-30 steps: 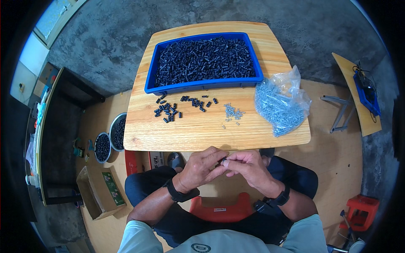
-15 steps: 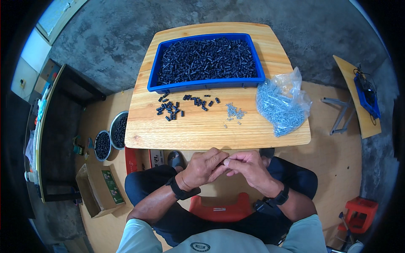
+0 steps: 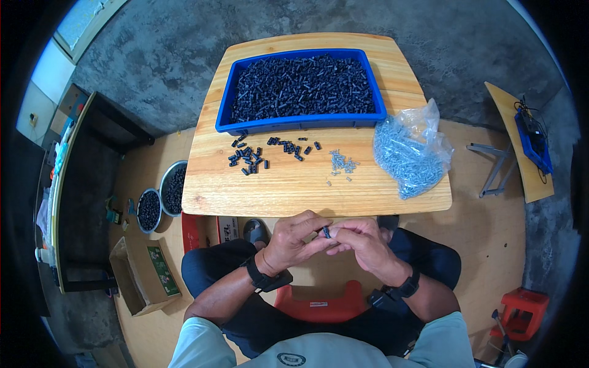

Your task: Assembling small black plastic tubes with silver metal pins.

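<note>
Around your work table

You have two metal bowls of black parts on the floor, a cardboard box near them, and a red stool at right.

A clear plastic bag stuffed with small silvery parts is seen lying crumpled on the right end of the wooden worktop, just beside the blue tray. An open brown cardboard box with a green printed flap is set on the floor at lower left
</note>
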Available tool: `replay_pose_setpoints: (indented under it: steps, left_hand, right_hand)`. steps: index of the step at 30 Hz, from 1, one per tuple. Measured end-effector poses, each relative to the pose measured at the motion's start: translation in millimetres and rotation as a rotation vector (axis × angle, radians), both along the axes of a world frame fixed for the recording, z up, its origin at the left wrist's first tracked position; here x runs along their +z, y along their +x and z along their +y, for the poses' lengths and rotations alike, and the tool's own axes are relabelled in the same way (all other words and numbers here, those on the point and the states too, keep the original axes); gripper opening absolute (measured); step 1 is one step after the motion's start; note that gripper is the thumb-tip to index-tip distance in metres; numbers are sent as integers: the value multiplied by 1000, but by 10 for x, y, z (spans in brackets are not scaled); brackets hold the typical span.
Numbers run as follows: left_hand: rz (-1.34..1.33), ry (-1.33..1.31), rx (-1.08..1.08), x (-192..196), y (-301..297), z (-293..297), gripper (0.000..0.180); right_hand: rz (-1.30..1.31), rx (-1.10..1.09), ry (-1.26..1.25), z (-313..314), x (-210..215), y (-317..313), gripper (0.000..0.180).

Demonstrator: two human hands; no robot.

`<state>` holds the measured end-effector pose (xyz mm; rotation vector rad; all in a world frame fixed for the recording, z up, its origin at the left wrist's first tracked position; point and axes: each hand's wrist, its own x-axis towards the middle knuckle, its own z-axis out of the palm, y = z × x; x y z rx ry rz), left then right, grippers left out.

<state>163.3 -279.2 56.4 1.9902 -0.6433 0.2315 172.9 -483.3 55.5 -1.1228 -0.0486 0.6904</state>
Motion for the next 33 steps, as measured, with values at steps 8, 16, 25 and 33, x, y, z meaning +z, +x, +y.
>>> replay_pose_setpoints:
  steps: [8,16,25,33]
  left_hand:
    - [-64,97,-5,33,-9,5,35]
    - [-174,141,-45,-14,9,55,38]
    - [-238,153,-38,-41,-9,42,36]
    - [-191,65,-47,-101,10,42,34]
  right_hand:
    - [-75,86,-96,-7,64,32,23]
    - [-52,107,-94,-10,38,34,23]
    - [9,114,-17,-26,-24,10,27]
    - [81,50,54,-16,-57,8,27]
